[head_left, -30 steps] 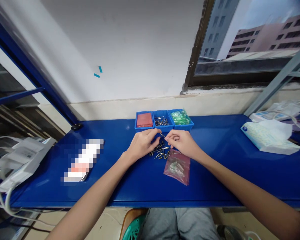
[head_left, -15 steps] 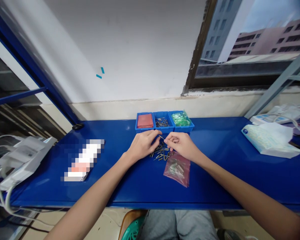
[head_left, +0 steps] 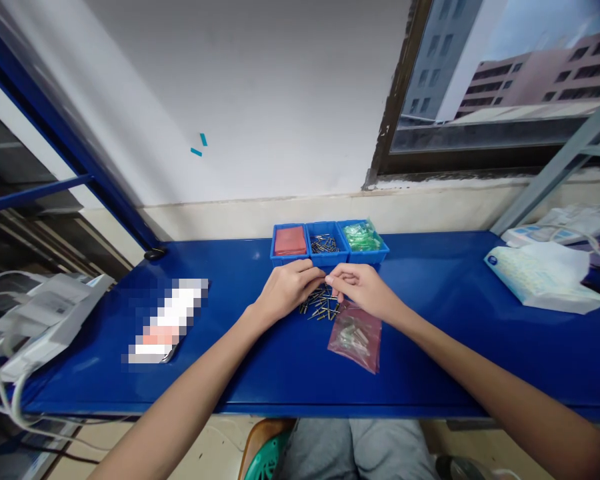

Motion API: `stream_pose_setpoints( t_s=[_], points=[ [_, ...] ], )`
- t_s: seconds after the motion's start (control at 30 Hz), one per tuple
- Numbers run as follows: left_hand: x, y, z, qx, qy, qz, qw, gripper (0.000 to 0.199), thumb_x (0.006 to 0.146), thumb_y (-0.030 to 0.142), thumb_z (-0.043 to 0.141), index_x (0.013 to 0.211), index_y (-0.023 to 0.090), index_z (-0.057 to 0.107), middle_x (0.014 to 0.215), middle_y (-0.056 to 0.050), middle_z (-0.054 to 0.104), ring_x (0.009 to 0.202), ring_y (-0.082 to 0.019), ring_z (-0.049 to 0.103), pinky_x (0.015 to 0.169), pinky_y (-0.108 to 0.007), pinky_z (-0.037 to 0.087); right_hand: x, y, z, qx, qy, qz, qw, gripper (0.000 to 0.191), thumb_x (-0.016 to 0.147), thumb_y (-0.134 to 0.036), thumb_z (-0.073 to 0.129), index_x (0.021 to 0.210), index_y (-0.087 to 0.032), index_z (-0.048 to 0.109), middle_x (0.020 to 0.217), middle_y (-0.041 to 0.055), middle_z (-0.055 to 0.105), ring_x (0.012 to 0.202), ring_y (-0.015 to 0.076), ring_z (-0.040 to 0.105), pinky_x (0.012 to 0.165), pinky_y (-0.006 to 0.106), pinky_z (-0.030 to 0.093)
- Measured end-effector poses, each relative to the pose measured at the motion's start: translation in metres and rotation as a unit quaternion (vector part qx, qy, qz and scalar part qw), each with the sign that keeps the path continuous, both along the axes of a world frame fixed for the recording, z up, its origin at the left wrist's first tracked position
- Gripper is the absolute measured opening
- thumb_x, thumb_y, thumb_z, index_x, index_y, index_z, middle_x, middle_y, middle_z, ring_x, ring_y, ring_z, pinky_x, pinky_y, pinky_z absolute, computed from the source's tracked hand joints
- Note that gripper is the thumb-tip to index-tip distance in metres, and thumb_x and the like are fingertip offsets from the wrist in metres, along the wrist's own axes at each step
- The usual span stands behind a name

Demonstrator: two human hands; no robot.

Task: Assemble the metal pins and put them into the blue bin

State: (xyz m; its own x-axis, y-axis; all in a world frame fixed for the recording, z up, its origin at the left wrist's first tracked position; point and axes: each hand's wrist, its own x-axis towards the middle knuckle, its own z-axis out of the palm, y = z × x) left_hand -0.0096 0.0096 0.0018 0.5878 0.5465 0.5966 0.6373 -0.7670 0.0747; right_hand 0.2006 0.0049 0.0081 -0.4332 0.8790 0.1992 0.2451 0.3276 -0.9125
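Note:
My left hand (head_left: pixel 291 287) and my right hand (head_left: pixel 363 287) meet at the fingertips over a loose pile of small metal pins (head_left: pixel 323 308). Both are closed in a pinch, and whatever lies between the fingers is too small to make out. Just below my right hand lies a pink see-through bag (head_left: pixel 355 339) with several small pieces in it. Behind the hands, three joined blue bins hold pink sheets or bags (head_left: pixel 290 241), metal pins (head_left: pixel 325 244) and green plastic packets (head_left: pixel 363 236).
A tissue box (head_left: pixel 545 277) sits at the right of the blue table (head_left: pixel 260 373). On the left are a blurred-out flat object (head_left: pixel 167 320) and white devices with cables (head_left: pixel 55 320). A wall and a window stand behind.
The fingers of my left hand have closed and moved right to meet my right fingertips. The pin seen between the hands before is now hidden.

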Motion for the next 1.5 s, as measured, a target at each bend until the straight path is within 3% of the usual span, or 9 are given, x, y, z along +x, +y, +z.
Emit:
stream_pose_setpoints(
  t_s=[0.1,0.3,0.43,0.53,0.7,0.9,1.03,1.2,1.5],
  points=[
    [0.001,0.002,-0.001,-0.003,-0.032,-0.017,0.999,0.022,0.101,0.029,0.051,0.104,0.018,0.070,0.091,-0.006,0.065,0.085,-0.016,0.062,0.073,-0.027,0.050,0.001,0.002,0.000,0.039,-0.006,-0.021,0.999,0.028,0.094,-0.039,0.053,0.079,-0.018,0.064,0.073,0.0032,0.067,0.064,0.0149,0.064,0.063,0.028,0.049],
    [0.010,-0.002,0.002,-0.060,-0.167,-0.074,0.981,0.014,0.097,0.023,0.060,0.105,0.018,0.070,0.097,-0.005,0.071,0.088,-0.015,0.066,0.082,-0.029,0.052,0.000,0.005,-0.004,0.072,0.006,-0.028,0.997,0.022,0.089,-0.030,0.061,0.106,-0.019,0.070,0.093,0.0064,0.075,0.087,0.0202,0.070,0.080,0.033,0.052],
    [0.019,-0.007,0.003,-0.160,-0.252,-0.070,0.952,0.012,0.096,0.023,0.062,0.106,0.019,0.067,0.093,-0.002,0.072,0.083,-0.013,0.067,0.076,-0.025,0.052,0.000,0.004,-0.003,0.042,0.031,-0.029,0.998,0.022,0.088,-0.033,0.062,0.100,-0.017,0.072,0.090,0.0073,0.075,0.085,0.0210,0.071,0.079,0.035,0.054],
    [0.023,-0.008,0.001,-0.190,-0.273,-0.064,0.941,0.010,0.096,0.026,0.062,0.099,0.018,0.066,0.090,-0.002,0.071,0.081,-0.014,0.067,0.074,-0.025,0.052,0.002,0.003,-0.001,0.040,0.010,-0.049,0.998,0.020,0.086,-0.033,0.065,0.094,-0.017,0.073,0.087,0.0070,0.076,0.083,0.0217,0.071,0.077,0.034,0.054],
    [0.023,-0.007,-0.004,-0.187,-0.267,-0.038,0.945,0.015,0.094,0.031,0.064,0.091,0.017,0.066,0.083,-0.002,0.070,0.073,-0.013,0.064,0.067,-0.024,0.048,0.004,0.001,-0.002,0.063,-0.034,-0.036,0.997,0.019,0.088,-0.032,0.062,0.090,-0.018,0.074,0.086,0.0060,0.075,0.080,0.0207,0.068,0.075,0.032,0.052],
    [0.022,-0.006,-0.005,-0.162,-0.253,-0.003,0.954,0.022,0.096,0.031,0.060,0.113,0.017,0.058,0.083,0.000,0.066,0.067,-0.010,0.059,0.060,-0.020,0.045,0.001,-0.002,-0.003,0.087,-0.066,-0.047,0.993,0.022,0.089,-0.034,0.059,0.084,-0.016,0.071,0.070,0.0021,0.067,0.066,0.0161,0.060,0.063,0.027,0.045],
    [0.019,-0.010,-0.001,-0.130,-0.215,0.002,0.968,0.021,0.100,0.029,0.052,0.117,0.017,0.055,0.087,-0.002,0.066,0.070,-0.012,0.059,0.065,-0.023,0.048,0.001,0.000,-0.004,0.098,-0.080,-0.065,0.990,0.026,0.090,-0.036,0.057,0.078,-0.017,0.069,0.067,0.0016,0.065,0.062,0.0152,0.056,0.059,0.027,0.042],
    [0.015,-0.011,0.000,-0.081,-0.125,-0.028,0.989,0.019,0.101,0.021,0.046,0.114,0.018,0.059,0.101,-0.007,0.066,0.090,-0.017,0.064,0.081,-0.029,0.052,0.002,0.001,-0.004,0.101,-0.075,-0.067,0.990,0.028,0.091,-0.039,0.055,0.078,-0.017,0.068,0.065,0.0012,0.062,0.061,0.0155,0.055,0.059,0.027,0.043],
    [0.012,-0.008,-0.002,-0.083,-0.092,-0.039,0.992,0.016,0.101,0.025,0.049,0.108,0.019,0.062,0.101,-0.007,0.066,0.087,-0.016,0.064,0.078,-0.027,0.052,0.001,-0.003,-0.001,0.102,-0.068,-0.058,0.991,0.028,0.092,-0.039,0.055,0.075,-0.018,0.065,0.066,0.0015,0.062,0.063,0.0153,0.054,0.060,0.027,0.044]
  ],
)
